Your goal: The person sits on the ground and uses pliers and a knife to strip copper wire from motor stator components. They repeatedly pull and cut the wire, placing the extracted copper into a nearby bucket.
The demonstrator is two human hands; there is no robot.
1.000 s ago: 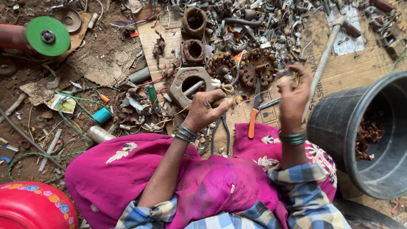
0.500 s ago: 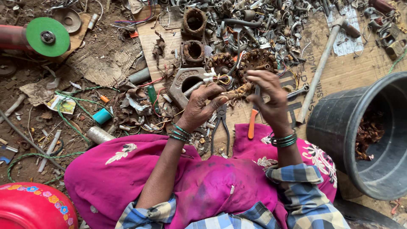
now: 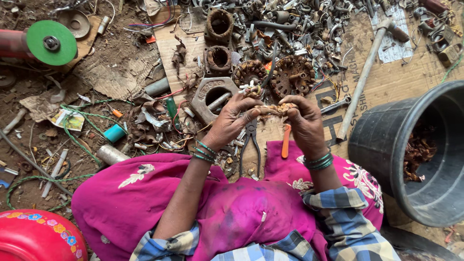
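Far left, a green disc on a red tool lies on the dirt; below it a red tub with painted flowers at the lower corner. Green wire loops over the ground near a small teal cap and a grey pipe stub. Centre, on cardboard, a grey metal housing with rusty rings above it. Left hand and right hand meet over the lap, fingers closed together on a small tangle of copper wire, pinched between both. Black pliers and an orange-handled tool lie on the cardboard just under the hands. Two round wound coils sit just beyond. Right: a hammer lying slantwise, then a black bucket holding reddish scraps.
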